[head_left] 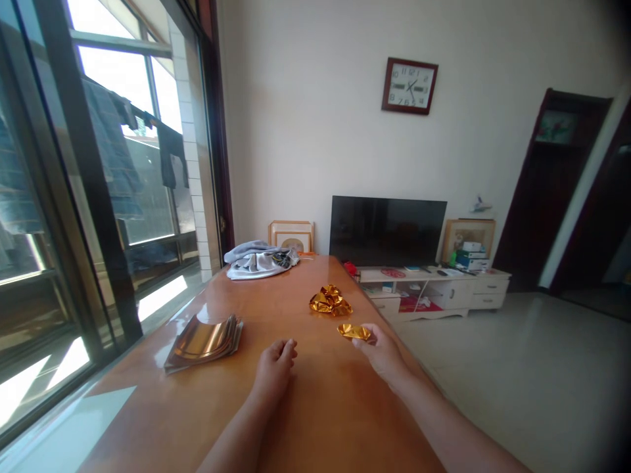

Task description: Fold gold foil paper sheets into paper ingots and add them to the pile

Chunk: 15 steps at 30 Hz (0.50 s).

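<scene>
A small folded gold paper piece [353,332] sits at the tips of the right hand [380,353], pinched between the thumb and the first fingers and held just above the right edge of the table [305,420]. The other fingers of that hand curl under it.

The left hand [275,369] rests on the tabletop a little to the left, apart from the paper. Its fingers are curled in and pressed together in a loose fist, with nothing in them.

Just beyond the right hand, farther along the table, lies a small heap of folded gold papers [330,301], near the held piece but not touching it. Nothing lies between the two. To the left of the left hand, near the window side of the table, is a stack of flat gold sheets [204,340], its edges slightly curled up. At the far end of the table lies a bundled grey garment [259,259].

Behind the table a dark television [387,230] stands on a low white cabinet [444,289] that carries small boxes and odds and ends. Picture frames [292,235] lean against the wall beside the television, and a square clock [409,85] hangs above it. A large window [98,197] runs along the left, with clothes hanging outside. A dark door [552,190] stands at the right.
</scene>
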Available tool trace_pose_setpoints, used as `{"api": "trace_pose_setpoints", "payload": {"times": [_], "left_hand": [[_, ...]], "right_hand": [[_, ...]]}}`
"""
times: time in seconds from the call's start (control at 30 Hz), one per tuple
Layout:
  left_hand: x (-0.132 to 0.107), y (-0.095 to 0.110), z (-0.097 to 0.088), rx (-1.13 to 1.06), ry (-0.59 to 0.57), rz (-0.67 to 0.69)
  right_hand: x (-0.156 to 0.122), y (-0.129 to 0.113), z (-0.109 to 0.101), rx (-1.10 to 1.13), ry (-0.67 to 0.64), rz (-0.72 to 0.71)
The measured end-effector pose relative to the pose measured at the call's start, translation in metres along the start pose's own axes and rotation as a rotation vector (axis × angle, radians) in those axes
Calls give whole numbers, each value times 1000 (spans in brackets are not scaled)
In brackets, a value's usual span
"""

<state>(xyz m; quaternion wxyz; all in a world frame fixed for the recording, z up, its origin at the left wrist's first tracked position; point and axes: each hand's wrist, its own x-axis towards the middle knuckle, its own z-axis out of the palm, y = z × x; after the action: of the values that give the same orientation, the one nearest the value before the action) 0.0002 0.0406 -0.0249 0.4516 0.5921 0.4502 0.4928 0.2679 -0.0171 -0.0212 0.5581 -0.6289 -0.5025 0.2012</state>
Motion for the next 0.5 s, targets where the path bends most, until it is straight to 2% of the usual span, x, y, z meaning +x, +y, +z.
{"api": "trace_pose_setpoints", "payload": {"times": [0.03,0.07,0.23,0.5], "left_hand": [[2,-2,-1,24,-8,9],[3,-3,-2,40,-11,13],[7,2,-3,46,5,-12],[5,13,-4,29,11,-24]], "right_hand": [[9,7,0,-134,36,-60],[18,12,0,-174,54,-77],[52,33,3,-277,102,-114],[81,59,10,-378,116,-131]]}}
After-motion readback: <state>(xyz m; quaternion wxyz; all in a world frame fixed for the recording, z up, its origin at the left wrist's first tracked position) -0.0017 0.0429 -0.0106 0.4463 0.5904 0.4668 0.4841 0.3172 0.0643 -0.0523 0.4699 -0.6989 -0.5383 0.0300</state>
